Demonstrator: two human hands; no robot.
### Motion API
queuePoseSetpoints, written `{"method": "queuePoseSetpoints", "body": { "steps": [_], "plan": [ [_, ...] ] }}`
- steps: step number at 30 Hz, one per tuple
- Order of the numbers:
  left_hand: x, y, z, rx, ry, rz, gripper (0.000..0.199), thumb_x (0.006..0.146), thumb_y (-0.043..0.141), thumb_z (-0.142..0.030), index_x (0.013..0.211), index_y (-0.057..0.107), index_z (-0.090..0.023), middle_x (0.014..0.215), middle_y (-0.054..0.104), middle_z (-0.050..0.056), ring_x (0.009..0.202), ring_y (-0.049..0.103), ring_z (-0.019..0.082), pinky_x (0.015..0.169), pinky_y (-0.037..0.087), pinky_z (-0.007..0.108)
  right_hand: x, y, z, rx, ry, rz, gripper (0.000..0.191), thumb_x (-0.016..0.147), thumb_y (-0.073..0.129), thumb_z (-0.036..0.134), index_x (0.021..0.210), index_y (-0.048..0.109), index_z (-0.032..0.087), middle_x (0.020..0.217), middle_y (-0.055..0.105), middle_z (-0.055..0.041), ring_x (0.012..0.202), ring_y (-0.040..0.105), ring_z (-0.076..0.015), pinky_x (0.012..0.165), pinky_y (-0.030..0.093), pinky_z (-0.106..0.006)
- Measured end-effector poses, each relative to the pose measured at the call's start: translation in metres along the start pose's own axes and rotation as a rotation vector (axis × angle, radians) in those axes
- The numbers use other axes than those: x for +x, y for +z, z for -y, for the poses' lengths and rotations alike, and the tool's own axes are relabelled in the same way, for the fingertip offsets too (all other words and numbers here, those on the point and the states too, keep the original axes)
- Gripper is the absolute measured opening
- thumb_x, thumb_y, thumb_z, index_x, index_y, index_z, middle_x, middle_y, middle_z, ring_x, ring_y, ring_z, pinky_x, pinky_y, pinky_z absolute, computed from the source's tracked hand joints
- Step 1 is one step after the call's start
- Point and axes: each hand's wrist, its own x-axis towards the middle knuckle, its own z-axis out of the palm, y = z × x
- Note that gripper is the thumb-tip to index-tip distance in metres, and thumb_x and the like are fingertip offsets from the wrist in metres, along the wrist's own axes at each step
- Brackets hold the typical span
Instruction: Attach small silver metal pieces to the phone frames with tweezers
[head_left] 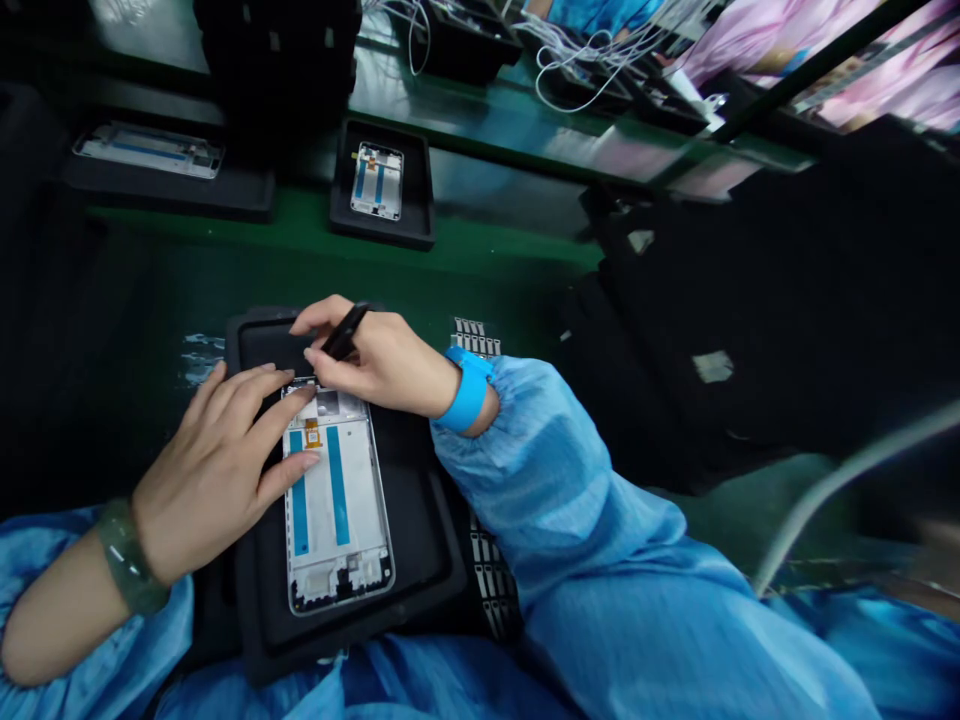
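Observation:
A silver phone frame [352,500] with two blue strips and an orange flex piece lies in a black tray [427,560] in front of me. My left hand [225,450] rests over the frame's upper left part, fingers spread, with the index fingertip and thumb touching it. In my right hand [375,355] is a black pen-like tool [346,332], pinched above the frame's top edge. The tool's tip is hidden behind the fingers.
Two more trays with phone frames [379,180] [150,150] sit at the back. Rows of small metal parts [491,580] lie right of the tray. Black stacked trays [750,300] stand at the right. White cables [592,55] and people in pink and blue are beyond.

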Motion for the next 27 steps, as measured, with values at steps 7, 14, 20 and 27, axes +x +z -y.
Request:
{"method": "queuePoseSetpoints", "body": {
  "steps": [7, 14, 20, 27],
  "plan": [
    [0.0, -0.001, -0.003, -0.047, -0.044, 0.034, 0.048, 0.088, 0.042, -0.046, 0.128, 0.043, -0.018, 0.129, 0.043, 0.012, 0.124, 0.036, 0.028, 0.104, 0.034, 0.051, -0.009, 0.007, -0.009, 0.143, 0.041, -0.142, 0.017, 0.086, 0.052, 0.02, 0.102, 0.051, 0.013, 0.099, 0.061, -0.0029, 0.08, 0.061, -0.0085, 0.069, 0.05, -0.019],
    [0.0, -0.001, -0.001, -0.064, -0.04, 0.039, 0.048, 0.088, 0.044, -0.044, 0.128, 0.041, -0.018, 0.13, 0.042, 0.012, 0.125, 0.035, 0.028, 0.104, 0.034, 0.051, -0.011, 0.014, -0.009, 0.188, 0.052, -0.22, 0.016, 0.087, 0.052, 0.024, 0.099, 0.053, 0.013, 0.093, 0.062, -0.0026, 0.078, 0.061, -0.0088, 0.069, 0.05, -0.018],
    [0.0, -0.001, -0.001, -0.073, -0.031, 0.037, 0.047, 0.087, 0.046, -0.043, 0.127, 0.042, -0.017, 0.13, 0.042, 0.013, 0.125, 0.035, 0.029, 0.103, 0.035, 0.05, -0.012, 0.016, -0.009, 0.135, 0.053, -0.221, 0.019, 0.088, 0.052, 0.027, 0.099, 0.054, 0.012, 0.097, 0.061, -0.0048, 0.08, 0.061, -0.0099, 0.069, 0.051, -0.02],
    [0.0, -0.001, -0.001, -0.072, -0.039, 0.045, 0.048, 0.088, 0.045, -0.043, 0.128, 0.041, -0.018, 0.131, 0.041, 0.012, 0.126, 0.034, 0.028, 0.105, 0.034, 0.048, -0.013, 0.017, -0.01, 0.07, 0.038, -0.197, 0.019, 0.089, 0.051, 0.026, 0.102, 0.053, 0.012, 0.098, 0.061, -0.0046, 0.081, 0.061, -0.0092, 0.068, 0.052, -0.019]
  ]
}}
